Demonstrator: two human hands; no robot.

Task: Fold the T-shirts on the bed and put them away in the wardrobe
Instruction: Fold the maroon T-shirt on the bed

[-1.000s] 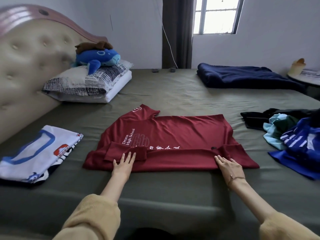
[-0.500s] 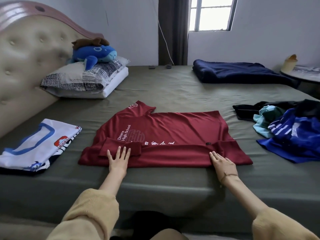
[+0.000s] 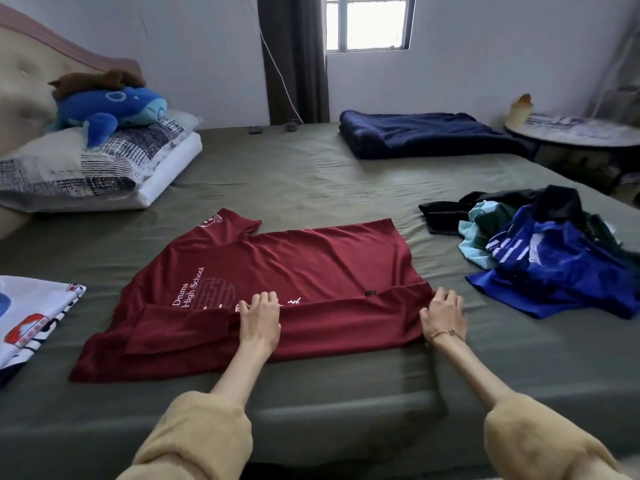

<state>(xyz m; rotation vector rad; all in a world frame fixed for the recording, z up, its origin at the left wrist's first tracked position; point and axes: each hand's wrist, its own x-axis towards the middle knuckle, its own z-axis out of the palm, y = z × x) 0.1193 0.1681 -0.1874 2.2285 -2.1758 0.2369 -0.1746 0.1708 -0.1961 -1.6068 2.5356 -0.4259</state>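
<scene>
A folded white T-shirt (image 3: pixel 31 313) lay at the bed's (image 3: pixel 311 174) left edge. The red T-shirt (image 3: pixel 277 271) lay mid-bed, near side folded over. The left hand (image 3: pixel 259 318) curled its grip onto that fold; the right hand (image 3: pixel 443 313) pinched the fold's right end. Unfolded shirts (image 3: pixel 540 251) lay heaped rightward.

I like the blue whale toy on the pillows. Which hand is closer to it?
The left hand. It rests on the red T-shirt, on the side toward the blue whale plush. The right hand grips the shirt's far right edge, further away.
</scene>
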